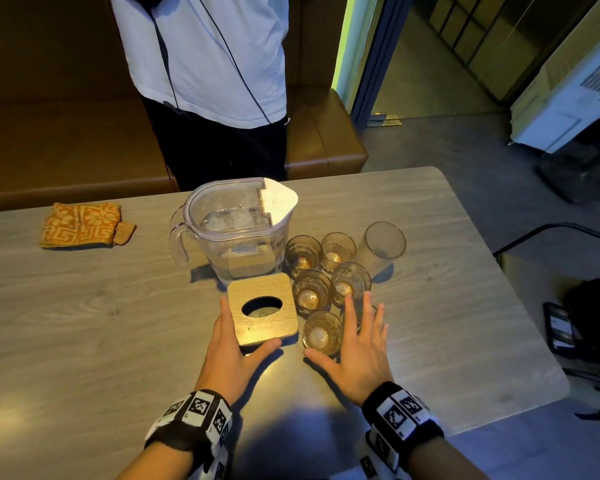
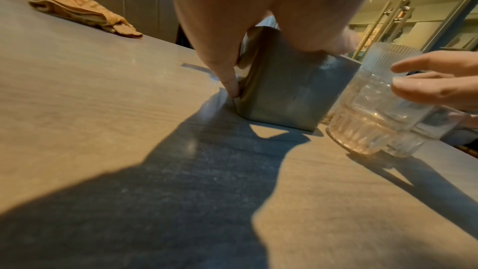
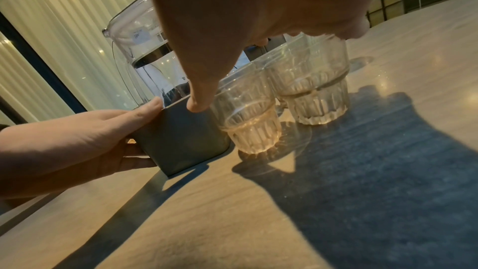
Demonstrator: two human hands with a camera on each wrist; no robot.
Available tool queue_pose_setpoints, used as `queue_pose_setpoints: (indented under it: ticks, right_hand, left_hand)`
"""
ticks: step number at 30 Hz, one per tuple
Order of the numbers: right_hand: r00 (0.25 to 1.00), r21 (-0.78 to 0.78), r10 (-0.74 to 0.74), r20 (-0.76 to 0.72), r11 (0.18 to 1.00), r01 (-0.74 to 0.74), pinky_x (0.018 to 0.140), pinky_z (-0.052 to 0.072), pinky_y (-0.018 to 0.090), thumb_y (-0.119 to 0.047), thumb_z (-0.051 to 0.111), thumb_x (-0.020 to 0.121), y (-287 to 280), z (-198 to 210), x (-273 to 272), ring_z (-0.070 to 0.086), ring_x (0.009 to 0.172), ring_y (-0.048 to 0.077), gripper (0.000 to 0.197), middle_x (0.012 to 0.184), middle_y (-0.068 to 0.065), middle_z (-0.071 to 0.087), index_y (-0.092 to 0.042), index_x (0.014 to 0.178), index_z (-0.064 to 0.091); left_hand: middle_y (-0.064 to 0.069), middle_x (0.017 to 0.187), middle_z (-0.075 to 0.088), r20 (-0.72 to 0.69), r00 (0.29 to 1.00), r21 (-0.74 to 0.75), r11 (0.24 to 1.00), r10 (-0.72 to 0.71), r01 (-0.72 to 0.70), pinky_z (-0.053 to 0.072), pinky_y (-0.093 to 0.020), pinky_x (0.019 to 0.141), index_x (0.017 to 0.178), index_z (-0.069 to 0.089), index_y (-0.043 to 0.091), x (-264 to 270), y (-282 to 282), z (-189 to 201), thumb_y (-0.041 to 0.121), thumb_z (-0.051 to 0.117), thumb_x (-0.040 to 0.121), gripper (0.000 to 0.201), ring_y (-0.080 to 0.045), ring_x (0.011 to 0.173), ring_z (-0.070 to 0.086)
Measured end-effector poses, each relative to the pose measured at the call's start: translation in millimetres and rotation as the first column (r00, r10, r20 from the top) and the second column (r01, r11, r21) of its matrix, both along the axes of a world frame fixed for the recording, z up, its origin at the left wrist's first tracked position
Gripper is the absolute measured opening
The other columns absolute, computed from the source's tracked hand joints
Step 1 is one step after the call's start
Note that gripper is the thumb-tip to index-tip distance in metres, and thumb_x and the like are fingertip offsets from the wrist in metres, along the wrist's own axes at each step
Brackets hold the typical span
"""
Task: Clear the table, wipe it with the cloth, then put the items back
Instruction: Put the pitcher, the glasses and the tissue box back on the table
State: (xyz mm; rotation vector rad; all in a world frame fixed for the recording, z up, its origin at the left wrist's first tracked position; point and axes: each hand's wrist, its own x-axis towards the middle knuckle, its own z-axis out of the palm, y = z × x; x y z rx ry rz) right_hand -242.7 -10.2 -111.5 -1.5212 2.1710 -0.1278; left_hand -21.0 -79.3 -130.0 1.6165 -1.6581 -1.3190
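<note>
Left hand (image 1: 230, 355) spread wide around the near-left corner of the square tissue box (image 1: 263, 309) — fingers along its left wall, thumb at the near face, nothing lifted. Right hand (image 1: 355, 355) flat and open beside the nearest ribbed glass (image 1: 322, 332), fingertips reaching past it. Folded orange cloth (image 1: 82, 225) well apart on the bench (image 1: 101, 306), far left — nearer the left hand.

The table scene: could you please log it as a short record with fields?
table: grey wood-look top, items still on it
cloth: folded, orange patterned, far left, untouched
pitcher: clear, lidded, centre
box: square, wooden top with oval hole, in front of pitcher
glasses: six, clustered right of the box
left hand: fingers straight against the box
right hand: open, beside the nearest glass
</note>
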Motion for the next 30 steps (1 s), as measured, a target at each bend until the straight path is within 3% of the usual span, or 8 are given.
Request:
queue_pose_setpoints:
  ticks: [4,8,14,18,21,25,30]
  right_hand:
    - [1.000,-0.012,0.002,0.023,1.000,-0.001,0.117,-0.004,0.058,-0.093,0.034,0.068,-1.6,0.2,1.0,-0.030,0.142,0.037,0.120,0.157,0.008,-0.032,-0.028,0.151,-0.023]
    - [0.999,-0.014,-0.005,0.036,1.000,0.005,0.117,-0.006,0.057,-0.092,0.036,0.069,-2.3,2.8,4.6,-0.032,0.141,0.035,0.119,0.156,0.008,-0.034,-0.029,0.149,-0.026]
    - [0.999,-0.013,-0.015,0.038,1.000,0.015,0.118,-0.005,0.058,-0.094,0.036,0.066,-2.6,3.0,5.1,-0.034,0.141,0.033,0.122,0.156,0.007,-0.035,-0.030,0.150,-0.025]
    - [0.992,-0.047,-0.112,0.065,0.992,0.115,0.117,-0.006,0.059,-0.099,0.034,0.059,4.1,10.3,2.4,-0.030,0.144,0.031,0.127,0.158,0.003,-0.030,-0.030,0.152,-0.017]
    - [0.967,-0.056,-0.200,0.158,0.976,0.211,0.119,0.004,0.057,-0.094,0.052,0.055,14.8,13.4,-3.9,-0.013,0.149,0.030,0.133,0.159,-0.001,-0.024,-0.030,0.152,-0.011]
    - [0.957,-0.095,-0.177,0.232,0.975,0.203,0.115,0.029,0.049,-0.083,0.067,0.053,23.0,5.1,-8.8,0.016,0.146,0.033,0.134,0.158,-0.009,-0.022,-0.035,0.150,-0.012]
    - [0.931,-0.131,-0.201,0.305,0.959,0.250,0.113,0.034,0.050,-0.080,0.068,0.054,19.7,-4.6,-7.3,0.018,0.146,0.031,0.129,0.157,-0.012,-0.019,-0.041,0.148,-0.013]
  left_hand:
    - [0.003,0.151,0.041,0.017,1.000,-0.010,1.000,-0.002,0.002,0.035,-0.030,0.110,0.158,0.000,0.040,0.1,0.6,-2.8,0.035,0.088,0.074,0.122,-0.009,0.136,0.041]
    - [-0.001,0.157,0.033,0.036,0.999,-0.006,1.000,0.004,-0.004,0.028,-0.028,0.111,0.159,-0.008,0.033,-5.0,2.7,0.0,0.035,0.086,0.076,0.126,-0.016,0.143,0.034]
    - [-0.002,0.156,0.036,0.043,0.999,-0.034,0.999,0.025,-0.023,0.036,-0.043,0.117,0.160,-0.002,0.033,-5.0,3.6,-4.4,0.040,0.088,0.072,0.125,-0.018,0.144,0.037]
    - [-0.001,0.159,0.028,0.048,0.998,-0.041,0.998,0.039,-0.037,0.032,-0.037,0.117,0.160,-0.003,0.032,-2.7,7.1,1.2,0.039,0.090,0.070,0.130,-0.019,0.146,0.032]
    - [-0.002,0.160,0.023,0.080,0.994,-0.013,0.997,0.071,-0.070,0.035,-0.043,0.117,0.160,-0.005,0.029,3.2,12.2,4.8,0.038,0.090,0.070,0.132,-0.022,0.146,0.033]
    - [0.000,0.151,0.042,0.072,0.996,-0.012,0.998,0.060,-0.060,0.042,-0.046,0.113,0.157,0.019,0.031,9.1,14.5,-3.7,0.031,0.084,0.079,0.101,-0.017,0.136,0.048]
    - [0.001,0.147,0.045,0.083,0.994,-0.047,0.997,0.072,-0.068,0.044,-0.043,0.111,0.152,0.028,0.030,3.5,15.4,-4.0,0.027,0.082,0.081,0.089,-0.016,0.133,0.049]
